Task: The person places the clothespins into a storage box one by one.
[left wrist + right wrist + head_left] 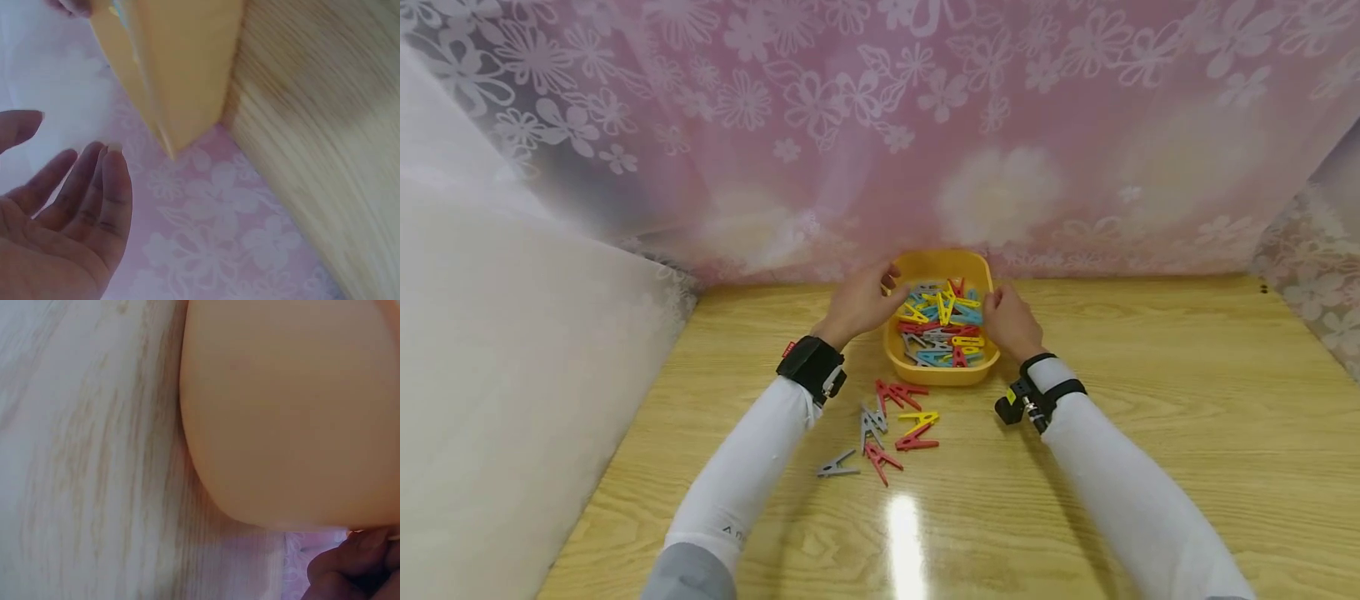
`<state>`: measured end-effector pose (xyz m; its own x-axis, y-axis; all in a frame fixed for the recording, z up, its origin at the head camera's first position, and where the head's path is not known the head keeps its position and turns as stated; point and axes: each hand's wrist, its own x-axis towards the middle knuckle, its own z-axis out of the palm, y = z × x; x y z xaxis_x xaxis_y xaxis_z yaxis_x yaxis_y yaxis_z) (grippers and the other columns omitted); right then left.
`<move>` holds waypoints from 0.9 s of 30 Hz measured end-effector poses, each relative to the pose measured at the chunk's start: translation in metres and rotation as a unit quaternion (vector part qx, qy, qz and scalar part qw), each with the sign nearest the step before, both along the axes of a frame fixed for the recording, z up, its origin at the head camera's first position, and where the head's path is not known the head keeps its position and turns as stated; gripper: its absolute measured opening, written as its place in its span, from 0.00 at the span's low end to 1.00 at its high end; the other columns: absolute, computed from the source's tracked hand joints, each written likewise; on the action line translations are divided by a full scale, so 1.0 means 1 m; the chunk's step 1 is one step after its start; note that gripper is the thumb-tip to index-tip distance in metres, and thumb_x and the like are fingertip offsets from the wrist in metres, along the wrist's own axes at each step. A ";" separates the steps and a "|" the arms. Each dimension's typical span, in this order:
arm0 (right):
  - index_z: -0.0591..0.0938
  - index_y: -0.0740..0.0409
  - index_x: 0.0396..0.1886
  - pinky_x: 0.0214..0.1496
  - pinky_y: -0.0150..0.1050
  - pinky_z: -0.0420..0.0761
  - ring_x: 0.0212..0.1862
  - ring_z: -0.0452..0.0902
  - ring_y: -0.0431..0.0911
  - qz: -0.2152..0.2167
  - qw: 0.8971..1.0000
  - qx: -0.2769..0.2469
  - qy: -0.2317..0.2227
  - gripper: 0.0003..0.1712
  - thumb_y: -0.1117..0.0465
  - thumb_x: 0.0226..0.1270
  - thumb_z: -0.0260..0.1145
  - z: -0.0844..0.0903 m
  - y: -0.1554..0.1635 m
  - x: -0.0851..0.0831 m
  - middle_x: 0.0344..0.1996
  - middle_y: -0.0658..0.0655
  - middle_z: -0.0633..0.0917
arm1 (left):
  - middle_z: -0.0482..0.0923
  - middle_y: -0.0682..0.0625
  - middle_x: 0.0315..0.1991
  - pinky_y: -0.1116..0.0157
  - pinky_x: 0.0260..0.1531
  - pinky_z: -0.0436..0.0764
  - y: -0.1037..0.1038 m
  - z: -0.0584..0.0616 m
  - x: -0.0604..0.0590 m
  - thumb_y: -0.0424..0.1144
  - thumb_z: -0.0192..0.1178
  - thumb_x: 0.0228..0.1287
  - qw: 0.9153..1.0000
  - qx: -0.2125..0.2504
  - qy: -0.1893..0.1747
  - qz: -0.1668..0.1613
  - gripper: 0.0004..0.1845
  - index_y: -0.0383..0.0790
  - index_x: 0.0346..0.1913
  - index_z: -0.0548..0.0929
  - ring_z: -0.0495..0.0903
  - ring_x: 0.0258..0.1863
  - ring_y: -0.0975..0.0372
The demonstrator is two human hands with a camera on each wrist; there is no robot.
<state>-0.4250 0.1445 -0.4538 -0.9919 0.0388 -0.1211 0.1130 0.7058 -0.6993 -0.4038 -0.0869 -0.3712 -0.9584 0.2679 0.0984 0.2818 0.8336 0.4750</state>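
Note:
A yellow plastic basin [943, 377] stands on the table against the curtain, filled with clothespins [936, 333] in red, yellow, blue and grey. My left hand [863, 302] hovers over the basin's left rim; the left wrist view shows that hand [75, 219] with relaxed, slightly bent fingers and nothing in them. At the right rim, my right hand [1012, 321] grips the basin's edge with curled fingers. In the right wrist view, the basin's side wall [294, 412] fills much of the picture, and part of the right hand [353, 569] shows at its lower corner.
Several loose clothespins lie on the table in front of the basin, among them a yellow one [920, 418], a red one [882, 460] and a grey one [838, 465]. A pink floral curtain [850, 167] hangs behind the wooden table [1150, 350]. A white wall-like sheet [512, 333] borders the left.

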 end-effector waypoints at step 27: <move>0.66 0.62 0.50 0.31 0.39 0.68 0.35 0.70 0.53 -0.005 0.999 -0.037 -0.018 0.19 0.50 0.78 0.41 0.005 -0.003 0.002 0.34 0.61 0.71 | 0.75 0.56 0.28 0.64 0.31 0.73 -0.093 -0.043 0.107 0.52 0.63 0.61 0.982 -0.048 -0.132 -0.128 0.12 0.48 0.37 0.79 0.73 0.27 0.65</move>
<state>-0.4234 0.1414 -0.4487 -0.9864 0.0378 -0.1602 0.1460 0.6504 -0.7454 -0.2964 -0.1803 -0.4141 -0.8472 0.4991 -0.1819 0.3654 0.7962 0.4823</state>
